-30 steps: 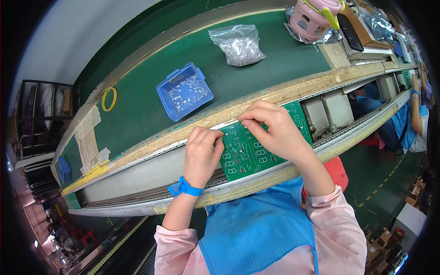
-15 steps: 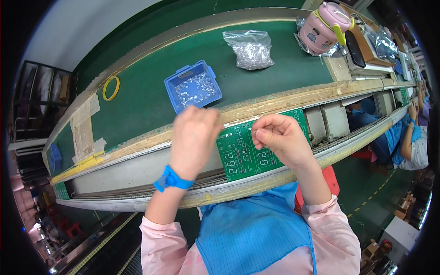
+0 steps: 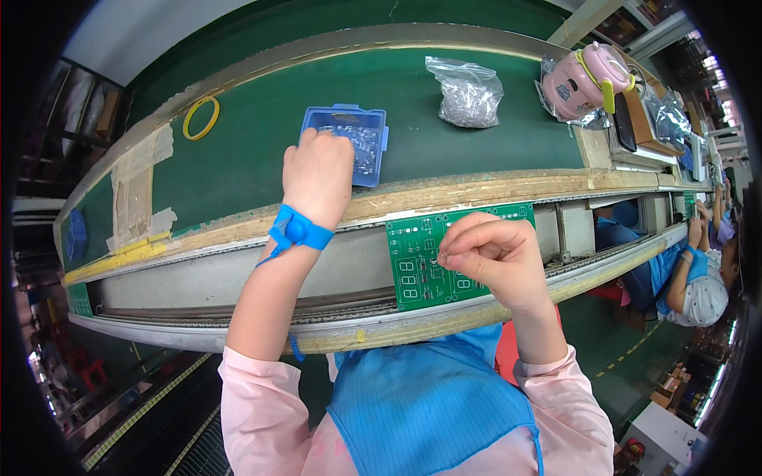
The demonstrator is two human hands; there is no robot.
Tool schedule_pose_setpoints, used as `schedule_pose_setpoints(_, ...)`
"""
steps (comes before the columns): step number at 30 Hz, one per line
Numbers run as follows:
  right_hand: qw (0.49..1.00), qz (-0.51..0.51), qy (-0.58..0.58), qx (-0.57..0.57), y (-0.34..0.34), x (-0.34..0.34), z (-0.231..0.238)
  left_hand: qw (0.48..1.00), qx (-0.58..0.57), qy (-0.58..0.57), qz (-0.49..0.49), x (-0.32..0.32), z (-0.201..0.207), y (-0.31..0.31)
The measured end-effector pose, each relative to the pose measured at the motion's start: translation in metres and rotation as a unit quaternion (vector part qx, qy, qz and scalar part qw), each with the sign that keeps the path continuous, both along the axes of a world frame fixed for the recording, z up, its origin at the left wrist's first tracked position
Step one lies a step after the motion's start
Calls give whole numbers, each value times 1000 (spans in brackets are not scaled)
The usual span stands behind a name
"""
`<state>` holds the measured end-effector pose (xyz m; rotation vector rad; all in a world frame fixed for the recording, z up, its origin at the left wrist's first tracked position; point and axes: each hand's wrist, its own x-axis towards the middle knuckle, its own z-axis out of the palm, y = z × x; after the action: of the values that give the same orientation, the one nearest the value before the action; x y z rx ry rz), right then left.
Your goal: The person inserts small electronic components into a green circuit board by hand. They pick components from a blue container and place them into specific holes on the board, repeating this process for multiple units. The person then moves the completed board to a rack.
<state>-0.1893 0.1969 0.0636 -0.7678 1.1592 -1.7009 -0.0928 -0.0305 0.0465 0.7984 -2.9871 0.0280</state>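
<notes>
My left hand [image 3: 319, 170], wearing a blue wrist strap [image 3: 298, 231], is over the near left part of a blue plastic bin [image 3: 383, 143]. Its fingers curl down into the bin among many small clear parts [image 3: 363, 147]; the fingertips are hidden. My right hand [image 3: 496, 258] hovers above a green circuit board [image 3: 413, 238], thumb and forefinger pinched around a tiny, pale, clear-looking part [image 3: 443, 257]. Printed digit outlines, small holes and a few small components show on the board, which lies on the conveyor rails; the right hand covers some of it.
A zip bag of clear parts [image 3: 470, 99] lies right of the bin. Farther right stand a pink jug [image 3: 583, 83] and a dark phone [image 3: 624, 131]. A yellow tape ring [image 3: 202, 119] lies at left. A wooden ledge [image 3: 476, 188] borders the conveyor. Another person [image 3: 694, 285] sits at far right.
My left hand has moved up and forward from the ledge into the bin. My right hand stays pinched over the board. The whole view has shifted slightly.
</notes>
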Motion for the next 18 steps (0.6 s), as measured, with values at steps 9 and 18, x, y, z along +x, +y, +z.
schedule_pose_setpoints(9, 999, -3, 42, 19, -4, 7, 10, 1000, -21, -17, 7, -14, -5, 17)
schedule_pose_setpoints(18, 933, -63, 347, 75, -24, 2, -29, 995, -89, 35, -5, -13, -12, 22)
